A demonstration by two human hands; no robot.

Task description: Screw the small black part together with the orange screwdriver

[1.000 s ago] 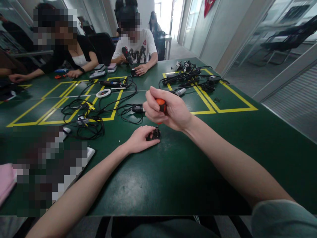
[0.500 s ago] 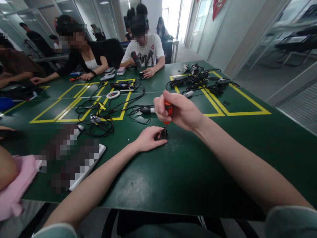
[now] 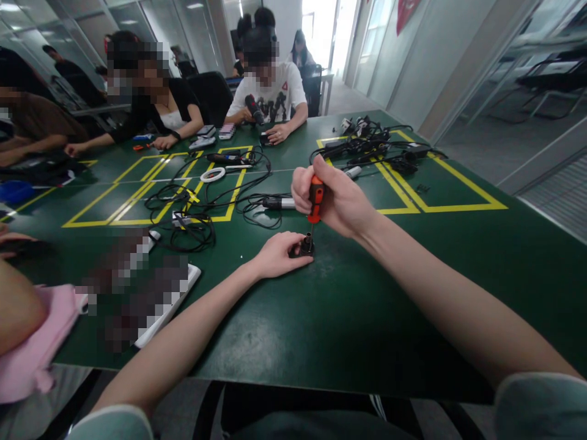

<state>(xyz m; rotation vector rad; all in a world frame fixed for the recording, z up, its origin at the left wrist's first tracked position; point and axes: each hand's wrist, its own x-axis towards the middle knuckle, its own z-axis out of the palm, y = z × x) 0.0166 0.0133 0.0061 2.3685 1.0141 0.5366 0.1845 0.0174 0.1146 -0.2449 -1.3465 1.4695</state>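
My right hand (image 3: pixel 332 195) is closed around the orange and black handle of a screwdriver (image 3: pixel 317 198), thumb up near the handle's top. Its thin shaft points down at a small black part (image 3: pixel 307 245) on the green table. Whether the tip touches that part I cannot tell. With thumb and fingers wrapped around the part's left side, my left hand (image 3: pixel 277 255) holds it against the tabletop. The fingers hide some of the part; a short upright tube-like piece shows on top.
Black cables (image 3: pixel 192 226) lie tangled at the left, near a white tape roll (image 3: pixel 213 175). More cables and devices (image 3: pixel 367 143) are heaped at the back right. A white-edged slab (image 3: pixel 195 275) lies by my left forearm. Across the table a person (image 3: pixel 270 91) holds a power drill (image 3: pixel 254 109).
My right hand has lifted slightly and shifted right with the screwdriver, showing more of its handle. My left hand keeps its hold on the black part. The view has shifted slightly.
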